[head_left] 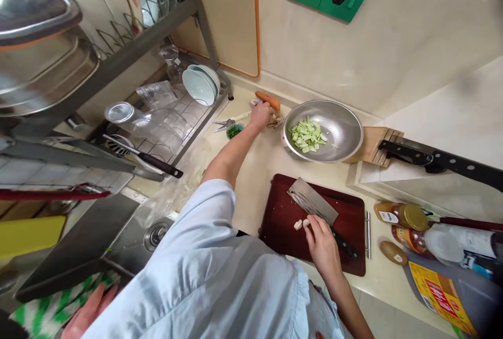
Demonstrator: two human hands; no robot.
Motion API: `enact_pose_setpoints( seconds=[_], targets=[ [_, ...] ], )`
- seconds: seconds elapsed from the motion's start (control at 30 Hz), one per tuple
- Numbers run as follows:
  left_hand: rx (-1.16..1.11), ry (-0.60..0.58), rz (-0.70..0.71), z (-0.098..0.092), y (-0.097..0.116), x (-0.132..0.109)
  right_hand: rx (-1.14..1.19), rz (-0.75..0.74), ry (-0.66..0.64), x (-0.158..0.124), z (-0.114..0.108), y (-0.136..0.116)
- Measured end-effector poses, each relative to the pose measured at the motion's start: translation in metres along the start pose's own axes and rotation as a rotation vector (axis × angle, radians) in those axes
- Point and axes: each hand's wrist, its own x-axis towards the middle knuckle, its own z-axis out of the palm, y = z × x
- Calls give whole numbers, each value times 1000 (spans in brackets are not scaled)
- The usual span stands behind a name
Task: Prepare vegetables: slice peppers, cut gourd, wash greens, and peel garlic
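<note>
My left hand (260, 115) reaches far across the counter, fingers curled down beside a carrot (268, 100) and a pale knobbly piece (276, 120). What it grips is hidden. My right hand (323, 242) rests on the dark red cutting board (283, 218), closed round the handle of a cleaver (312, 200) whose blade lies flat and points up-left. Its fingertips touch two small white pieces (301, 223) on the board.
A steel colander (346, 119) holds chopped green vegetable (307, 135). Behind it is a knife block (373, 145) with a black knife (432, 160). Bottles (404, 217) and a kiwi (393, 253) stand at the right. Dish rack (157, 119) and sink (157, 234) are at the left. A small dish of greens (234, 131) sits by scissors.
</note>
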Motion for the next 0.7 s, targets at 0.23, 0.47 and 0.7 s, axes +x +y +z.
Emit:
enact_pose_setpoints(
  seconds=[0.23, 0.47, 0.7],
  targets=[
    [188, -99, -98, 33, 15, 26, 62, 143, 84, -9, -26, -7],
    [174, -213, -259, 31, 28, 36, 82, 162, 100, -8, -29, -12],
    [141, -109, -191, 40, 29, 39, 122, 209, 100, -2, -32, -16]
  ],
)
